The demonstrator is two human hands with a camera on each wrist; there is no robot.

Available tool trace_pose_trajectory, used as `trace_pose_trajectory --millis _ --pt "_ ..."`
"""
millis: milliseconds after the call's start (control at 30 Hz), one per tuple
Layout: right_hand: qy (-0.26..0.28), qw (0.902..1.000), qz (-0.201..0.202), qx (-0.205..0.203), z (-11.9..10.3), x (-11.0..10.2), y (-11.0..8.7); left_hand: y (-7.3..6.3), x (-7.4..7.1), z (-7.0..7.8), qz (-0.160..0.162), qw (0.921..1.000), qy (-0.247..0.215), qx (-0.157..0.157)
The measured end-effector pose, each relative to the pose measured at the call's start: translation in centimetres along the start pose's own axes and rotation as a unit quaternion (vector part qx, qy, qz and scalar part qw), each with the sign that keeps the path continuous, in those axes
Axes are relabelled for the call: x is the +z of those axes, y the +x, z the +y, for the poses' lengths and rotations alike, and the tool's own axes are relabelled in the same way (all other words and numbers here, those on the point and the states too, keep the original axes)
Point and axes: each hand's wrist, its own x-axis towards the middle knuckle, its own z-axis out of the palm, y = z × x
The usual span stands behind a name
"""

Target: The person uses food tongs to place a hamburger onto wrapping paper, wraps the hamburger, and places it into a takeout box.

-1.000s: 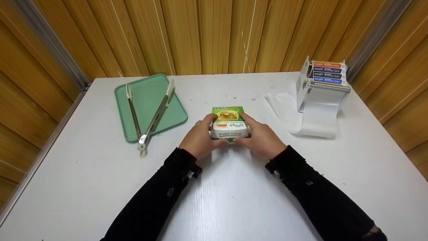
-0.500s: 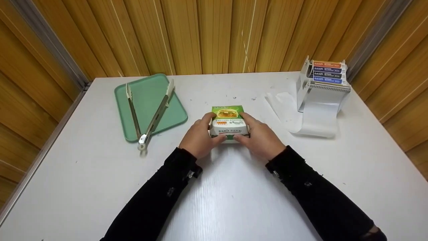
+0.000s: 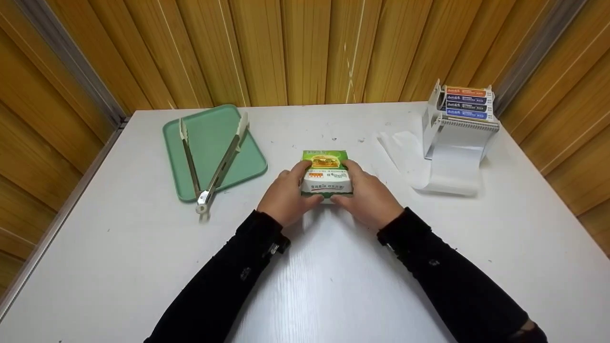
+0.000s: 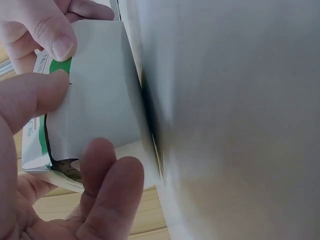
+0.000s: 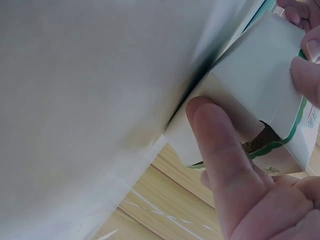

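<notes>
A green-and-white burger box [image 3: 326, 177] with a burger picture on its lid sits mid-table. My left hand [image 3: 286, 197] holds its left side and my right hand [image 3: 375, 199] its right. Both thumbs press the front near the lid's edge, close together. In the left wrist view, the box [image 4: 97, 95] has a gap at its side corner with something brown inside. A similar gap shows on the box [image 5: 260, 70] in the right wrist view, where two fingers [image 5: 220, 140] lie along the side. The contents are mostly hidden.
Metal tongs [image 3: 204, 196] with pale tips lie spread over a green tray [image 3: 214, 131] at the left. At the back right stands a white dispenser [image 3: 433, 119] holding several colored boxes, with a white sheet [image 3: 455, 166] hanging onto the table. A wood-patterned wall [image 3: 305, 52] borders the back.
Both hands stay on the burger box. The thumbs have shifted slightly up its front, and the lid's front edge has settled a little, showing more of the green strip beneath it.
</notes>
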Motion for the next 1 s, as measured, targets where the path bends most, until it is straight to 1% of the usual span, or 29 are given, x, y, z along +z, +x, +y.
trace_pose_trajectory --millis 200,400,533,800,1000 --pt "0.002 1.0000 0.003 0.004 -0.1 0.0 0.1 0.0 0.1 0.0 0.009 0.9999 0.013 -0.002" --pt "0.010 0.9999 -0.002 0.009 -0.1 0.0 0.1 0.0 0.2 0.0 0.004 1.0000 0.003 -0.008" --pt "0.023 0.9995 -0.015 0.018 0.2 -0.1 0.2 0.0 0.2 0.1 -0.005 0.9998 0.005 -0.016" --pt "0.079 0.9944 -0.050 0.050 1.1 -0.8 0.6 0.1 0.2 0.1 -0.016 0.9997 0.000 -0.021" --pt "0.067 0.9944 -0.060 0.056 1.2 -0.9 0.8 0.2 0.2 -0.1 -0.018 0.9996 -0.006 -0.022"
